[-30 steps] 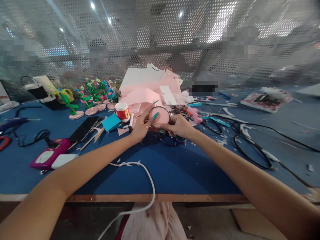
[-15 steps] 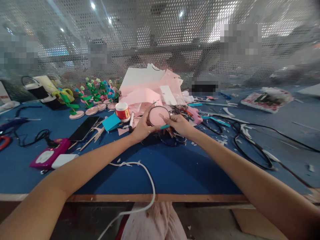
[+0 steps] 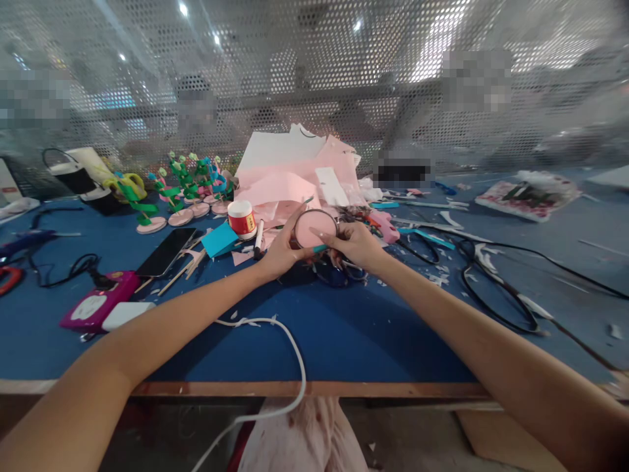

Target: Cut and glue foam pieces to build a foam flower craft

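A round pink disc with a dark rim is held up between both hands above the middle of the table. My left hand curls around its left side, fingers behind and thumb along the lower edge. From the right, my right hand pinches the lower right edge, its thumb lying on the pink face. A small teal patch shows at my left thumb tip; whether it is paper or a nail, I cannot tell. Scissors-like dark blue loops lie just below the hands, partly hidden.
Pink and white sheets are piled behind. A red-and-white tub, teal paper, a phone and a purple power socket stand left, near paper plants. Black cable loops right; white cable crosses the front edge.
The disc and both hands have shifted very slightly to the right. Both hands keep their hold on it.
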Motion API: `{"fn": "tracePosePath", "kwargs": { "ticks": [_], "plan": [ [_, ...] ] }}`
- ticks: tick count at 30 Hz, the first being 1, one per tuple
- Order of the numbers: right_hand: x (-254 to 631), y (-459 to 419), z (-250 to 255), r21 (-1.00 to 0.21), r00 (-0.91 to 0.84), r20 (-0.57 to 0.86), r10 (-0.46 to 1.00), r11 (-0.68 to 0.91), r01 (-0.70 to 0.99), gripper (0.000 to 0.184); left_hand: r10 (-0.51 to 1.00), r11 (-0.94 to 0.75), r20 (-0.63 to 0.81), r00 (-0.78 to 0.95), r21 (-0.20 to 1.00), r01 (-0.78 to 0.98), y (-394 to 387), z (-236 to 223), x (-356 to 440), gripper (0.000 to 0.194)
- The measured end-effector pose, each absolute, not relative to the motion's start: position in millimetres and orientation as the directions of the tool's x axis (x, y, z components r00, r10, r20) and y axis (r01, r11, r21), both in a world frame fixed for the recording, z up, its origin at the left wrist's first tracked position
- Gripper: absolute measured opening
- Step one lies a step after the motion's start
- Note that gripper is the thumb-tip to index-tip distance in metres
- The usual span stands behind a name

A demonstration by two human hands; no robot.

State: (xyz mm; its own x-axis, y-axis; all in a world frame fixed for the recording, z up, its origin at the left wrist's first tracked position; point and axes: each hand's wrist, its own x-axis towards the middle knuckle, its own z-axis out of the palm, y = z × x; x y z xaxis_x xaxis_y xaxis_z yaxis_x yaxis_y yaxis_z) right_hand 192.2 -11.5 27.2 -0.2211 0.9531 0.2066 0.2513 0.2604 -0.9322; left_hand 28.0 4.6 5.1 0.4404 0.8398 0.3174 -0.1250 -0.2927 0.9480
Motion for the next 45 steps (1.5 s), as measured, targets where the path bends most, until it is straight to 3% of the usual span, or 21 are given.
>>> {"fn": "tracePosePath", "kwargs": {
  "ticks": [8,16,25,31,37,41,45],
  "plan": [
    [193,-7,29,-0.987,-0.189,0.061,0.980,0.088,0.136,0.055,0.854,-0.189,0.245,0.459,0.968,-0.165,4,7,26,0.096],
    [194,-7,29,-0.991,-0.204,-0.005,0.979,0.022,0.131,0.052,0.865,-0.174,0.264,0.426,0.955,-0.239,5,6,25,0.068],
    [198,-6,28,-0.932,-0.074,0.274,0.959,0.284,0.225,0.048,0.843,-0.269,0.318,0.433,0.948,-0.171,5,5,23,0.059],
    [198,-5,27,-0.929,-0.125,0.246,0.961,0.271,0.252,0.051,0.867,-0.287,0.300,0.398,0.953,-0.092,6,2,24,0.053],
    [194,-9,30,-0.946,-0.158,0.101,0.982,0.144,0.289,0.052,0.861,-0.330,0.352,0.368,0.936,-0.123,9,2,27,0.052],
    [195,-10,31,-0.919,-0.133,0.114,0.984,0.155,0.362,0.055,0.864,-0.386,0.402,0.304,0.915,-0.113,12,1,30,0.049],
    [196,-9,30,-0.904,-0.065,0.138,0.988,0.153,0.399,0.059,0.898,-0.322,0.353,0.262,0.934,-0.155,14,-1,29,0.052]
  ]
}}
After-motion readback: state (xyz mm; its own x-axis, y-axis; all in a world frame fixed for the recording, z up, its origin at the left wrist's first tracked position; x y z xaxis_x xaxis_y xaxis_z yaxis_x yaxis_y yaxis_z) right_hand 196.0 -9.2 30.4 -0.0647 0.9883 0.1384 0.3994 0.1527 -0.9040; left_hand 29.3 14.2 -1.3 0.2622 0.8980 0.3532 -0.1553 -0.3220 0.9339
